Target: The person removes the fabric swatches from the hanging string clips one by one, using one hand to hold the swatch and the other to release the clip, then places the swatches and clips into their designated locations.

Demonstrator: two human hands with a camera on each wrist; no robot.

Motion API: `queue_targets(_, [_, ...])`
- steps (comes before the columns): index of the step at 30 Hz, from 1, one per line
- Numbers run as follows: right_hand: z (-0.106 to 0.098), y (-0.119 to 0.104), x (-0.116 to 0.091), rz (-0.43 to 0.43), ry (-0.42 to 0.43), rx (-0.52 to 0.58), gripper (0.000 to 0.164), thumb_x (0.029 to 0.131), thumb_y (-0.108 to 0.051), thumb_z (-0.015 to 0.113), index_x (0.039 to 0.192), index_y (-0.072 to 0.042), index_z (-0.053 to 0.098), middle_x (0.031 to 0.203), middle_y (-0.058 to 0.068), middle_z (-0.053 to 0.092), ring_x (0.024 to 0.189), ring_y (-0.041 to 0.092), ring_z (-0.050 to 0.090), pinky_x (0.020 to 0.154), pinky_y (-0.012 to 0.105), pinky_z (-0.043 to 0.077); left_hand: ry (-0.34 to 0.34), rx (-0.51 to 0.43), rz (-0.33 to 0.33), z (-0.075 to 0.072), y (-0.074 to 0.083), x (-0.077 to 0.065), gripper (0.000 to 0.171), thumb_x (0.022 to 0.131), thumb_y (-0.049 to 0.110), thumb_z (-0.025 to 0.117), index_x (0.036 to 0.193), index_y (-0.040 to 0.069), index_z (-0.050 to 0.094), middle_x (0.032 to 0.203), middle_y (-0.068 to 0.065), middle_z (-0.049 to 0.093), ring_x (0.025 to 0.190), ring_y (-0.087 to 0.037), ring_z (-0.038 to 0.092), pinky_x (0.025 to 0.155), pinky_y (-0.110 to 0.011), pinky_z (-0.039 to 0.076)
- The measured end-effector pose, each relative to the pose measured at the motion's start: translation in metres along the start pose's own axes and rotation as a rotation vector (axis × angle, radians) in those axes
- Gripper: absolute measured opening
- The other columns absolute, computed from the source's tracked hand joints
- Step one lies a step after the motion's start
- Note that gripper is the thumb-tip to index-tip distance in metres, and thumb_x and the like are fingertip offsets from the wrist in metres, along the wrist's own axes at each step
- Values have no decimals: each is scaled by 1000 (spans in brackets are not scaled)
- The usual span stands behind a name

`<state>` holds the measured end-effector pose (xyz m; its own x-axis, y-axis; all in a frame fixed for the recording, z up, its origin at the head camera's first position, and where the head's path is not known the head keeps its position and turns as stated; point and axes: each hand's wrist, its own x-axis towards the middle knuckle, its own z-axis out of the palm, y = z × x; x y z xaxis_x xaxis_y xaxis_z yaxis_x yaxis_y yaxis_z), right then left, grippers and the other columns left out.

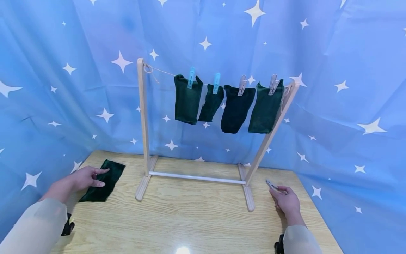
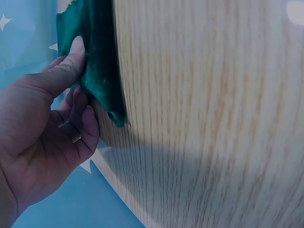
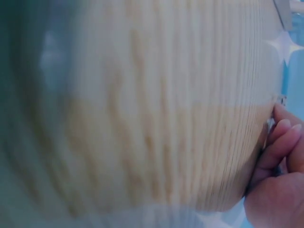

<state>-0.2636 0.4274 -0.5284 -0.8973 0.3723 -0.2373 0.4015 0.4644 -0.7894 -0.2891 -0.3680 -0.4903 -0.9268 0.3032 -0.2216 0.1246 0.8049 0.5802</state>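
At the table's left, my left hand (image 1: 84, 179) pinches the edge of a dark green velvety cloth (image 1: 111, 173). In the left wrist view the thumb of that hand (image 2: 52, 109) lies over the cloth (image 2: 102, 57), with the index finger mostly hidden behind it. My right hand (image 1: 287, 201) holds a pale grey clothespin (image 1: 272, 185) low over the table's right side. Only part of the right hand (image 3: 278, 166) shows in the right wrist view, where the clothespin is barely visible.
A wooden rack (image 1: 144, 116) with a white lower bar (image 1: 196, 177) stands between the hands. Along its string hang several dark green cloths (image 1: 188, 102), held by blue clothespins (image 1: 216, 83) and pinkish-grey ones (image 1: 242, 85). A blue starred curtain (image 1: 203, 21) surrounds the wooden table (image 1: 190, 215).
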Motion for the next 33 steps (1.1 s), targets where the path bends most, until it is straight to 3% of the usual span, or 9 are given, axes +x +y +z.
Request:
queue_targets(7, [-1,0,-2,5,14,-4,73,106,-39,71,160,1,42,69,-5,64,57,11,59,54,28,51,-13,-16,-6,2,-1,3,74,103,20,77,162,-7,42,78,1,36,70,-18,37,76,-34,41])
queue_targets(12, [-2,0,-3,-1,16,7,73,106,-38,71,159,3,42,71,-4,65,58,11,60,54,27,53,-6,-20,-9,3,-1,3,73,104,19,77,163,-7,42,78,2,37,69,-17,37,75,-33,41])
queue_targets(21, [-1,-2,-4,0,21,22,74,106,-36,72,160,4,41,81,-3,68,61,11,64,56,27,56,19,-43,50,5,-5,3,72,102,17,79,159,-11,45,71,4,33,64,-14,35,66,-28,35])
queue_targets(29, [0,2,-6,-24,21,57,83,105,-38,74,163,8,36,95,-2,72,62,9,65,57,26,58,68,-4,80,4,-8,-1,72,103,24,79,158,-12,48,79,0,47,66,-13,38,66,-29,36])
queue_targets(33, [-1,0,-12,-45,19,117,85,107,-36,73,165,11,31,93,-5,73,62,7,66,56,25,59,95,19,90,5,-11,-4,70,103,27,78,156,-11,52,87,-2,58,69,-11,45,69,-29,39])
